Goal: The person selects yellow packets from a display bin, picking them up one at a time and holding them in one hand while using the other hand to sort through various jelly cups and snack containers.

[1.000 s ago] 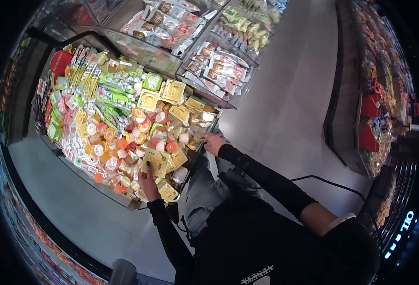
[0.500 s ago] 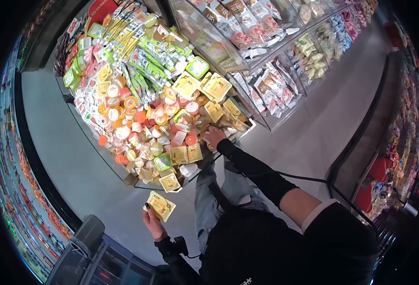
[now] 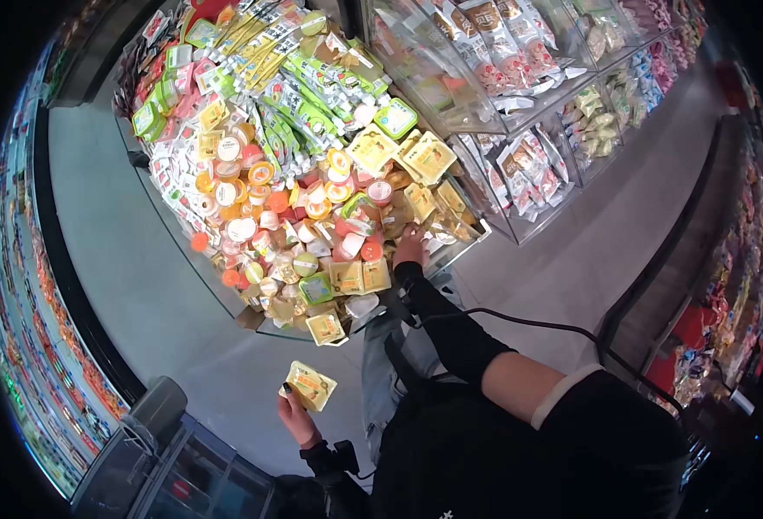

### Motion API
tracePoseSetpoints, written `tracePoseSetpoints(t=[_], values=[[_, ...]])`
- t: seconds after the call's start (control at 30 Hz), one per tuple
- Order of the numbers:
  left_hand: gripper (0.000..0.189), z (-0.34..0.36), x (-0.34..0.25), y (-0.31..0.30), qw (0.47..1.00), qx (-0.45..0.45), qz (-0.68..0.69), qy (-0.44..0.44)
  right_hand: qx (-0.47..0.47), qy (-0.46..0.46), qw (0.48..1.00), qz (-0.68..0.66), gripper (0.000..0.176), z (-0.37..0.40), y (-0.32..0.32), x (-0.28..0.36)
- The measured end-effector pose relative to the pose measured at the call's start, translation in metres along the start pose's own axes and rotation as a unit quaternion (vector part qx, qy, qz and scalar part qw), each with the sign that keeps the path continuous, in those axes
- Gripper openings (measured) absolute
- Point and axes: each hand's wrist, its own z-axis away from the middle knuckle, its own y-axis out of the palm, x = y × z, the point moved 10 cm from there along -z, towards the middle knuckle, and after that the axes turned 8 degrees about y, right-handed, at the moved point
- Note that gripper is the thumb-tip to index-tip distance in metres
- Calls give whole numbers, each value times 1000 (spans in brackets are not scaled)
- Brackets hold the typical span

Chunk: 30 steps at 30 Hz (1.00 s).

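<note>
My left hand (image 3: 297, 421) is closed on a flat, square yellow pack (image 3: 315, 387) with a printed lid, thumb on its edge, held over the floor below the bin. My right hand (image 3: 411, 248) reaches over the near right side of the bin among loose packs, its fingers stretched forward and partly hidden between them. Just left of it lie similar yellow packs (image 3: 373, 275) and a round red cup (image 3: 371, 251). More yellow packs (image 3: 420, 202) rest beyond its fingertips. Another yellow pack (image 3: 325, 328) sits at the near corner.
The clear-walled bin (image 3: 260, 332) is heaped with small cups, green pouches (image 3: 299, 108) and white sachets (image 3: 176, 156). Clear shelf boxes (image 3: 515, 227) with bagged goods adjoin it on the right. A black cable (image 3: 537, 318) runs past my right arm. Stocked shelves line both sides.
The view has shifted, so the bin appears farther right. My right forearm has swung more upright while its hand stays among the packs. My left hand keeps hold of the yellow pack.
</note>
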Motion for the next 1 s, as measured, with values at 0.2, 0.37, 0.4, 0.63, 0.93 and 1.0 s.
tracePoseSetpoints(t=[0.2,0.37,0.4,0.63,0.93,1.0], values=[[29,-1,24,-20,999,-30,29,-20,-136,-11,991,-13,34,6,-4,-2],[29,-6,32,-31,998,-34,-18,-45,-14,94,995,6,30,-9,16,-7],[29,-5,33,-31,999,-32,-7,-43,-50,49,998,2,33,-6,10,-4],[31,-14,41,-46,999,-31,-15,-41,23,-81,995,-43,50,-3,-16,1],[27,-67,16,-31,998,-5,63,8,79,-124,989,19,52,14,-58,-10],[27,-85,5,-27,997,-2,64,32,109,-115,987,37,52,6,-84,-8]])
